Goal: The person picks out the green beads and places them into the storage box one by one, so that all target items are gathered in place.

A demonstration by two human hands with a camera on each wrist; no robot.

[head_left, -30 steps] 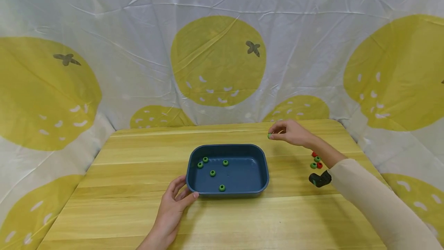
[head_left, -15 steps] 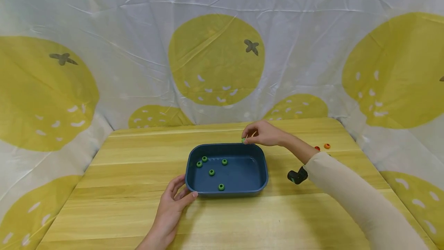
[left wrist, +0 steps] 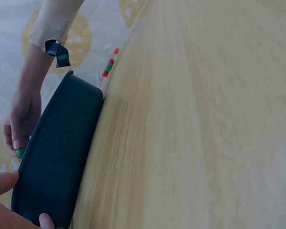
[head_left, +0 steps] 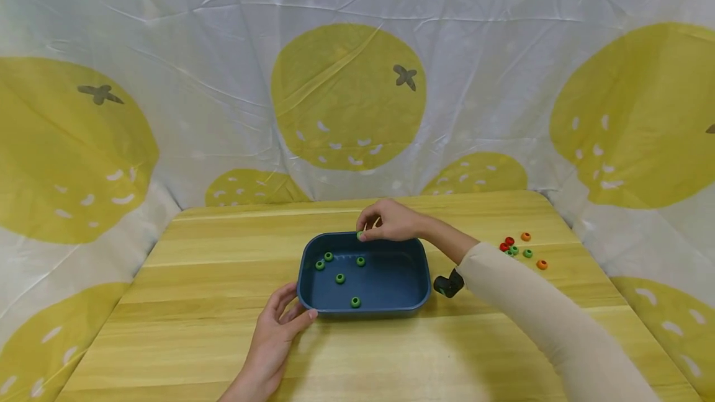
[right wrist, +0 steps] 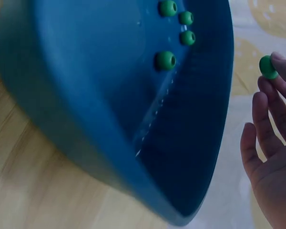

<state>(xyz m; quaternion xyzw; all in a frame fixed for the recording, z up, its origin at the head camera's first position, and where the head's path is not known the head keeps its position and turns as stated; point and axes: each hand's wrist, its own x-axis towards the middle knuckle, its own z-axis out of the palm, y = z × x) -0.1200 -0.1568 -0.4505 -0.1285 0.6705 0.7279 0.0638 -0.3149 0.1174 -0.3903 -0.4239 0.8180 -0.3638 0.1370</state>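
Observation:
A deep blue plastic tub (head_left: 391, 278) stands on the table with several green beads (head_left: 340, 278) lying on its floor. My left hand (head_left: 274, 334) grips the tub's near left corner, thumb at the rim and fingers round the side. Over the tub's far edge, my right hand (head_left: 393, 221) pinches one green bead (right wrist: 267, 67) between thumb and index finger. In the right wrist view the other fingers are spread and loosely bent. The left wrist view shows the tub's outer wall (left wrist: 57, 152) and the right hand beyond it.
Right of the tub lies a loose group of beads: red beads (head_left: 504, 246), green beads (head_left: 527, 253) and orange beads (head_left: 542, 264). A black device (head_left: 449, 284) is at the right wrist. A fruit-print curtain (head_left: 352, 98) hangs behind the wooden table (head_left: 195, 303).
My right hand has moved left with the green bead, from beside the tub to its far edge. More loose beads show at the right. The left hand stays on the tub.

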